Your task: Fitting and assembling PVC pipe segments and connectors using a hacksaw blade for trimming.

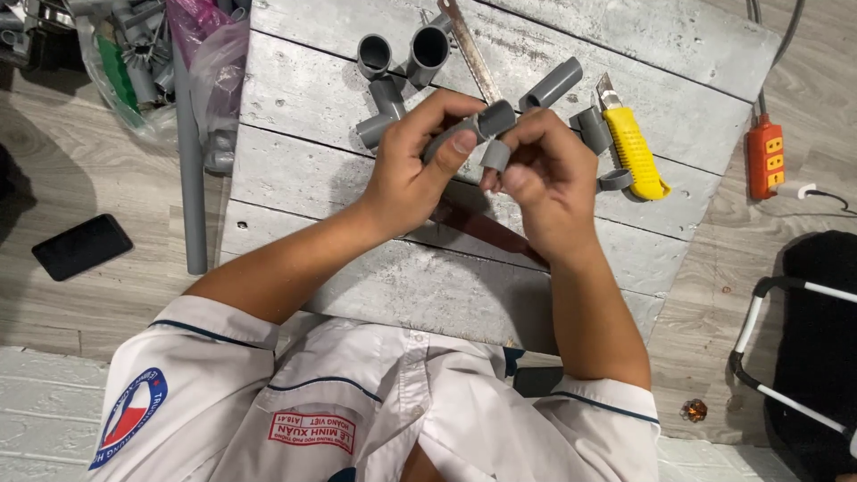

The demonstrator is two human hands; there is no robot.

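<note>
Over a grey wooden board my left hand grips a grey plastic pipe fitting, thumb on top. My right hand pinches a short grey pipe stub just under that fitting, touching it. Both hands meet at the middle of the board. More grey fittings lie beyond them: two open-ended elbows, a short tube and a small piece by my right knuckles.
A yellow utility knife and a grey ring lie right of my hands. A saw blade runs up the board. A long grey pipe, a plastic bag of parts, a black phone and an orange power strip sit around.
</note>
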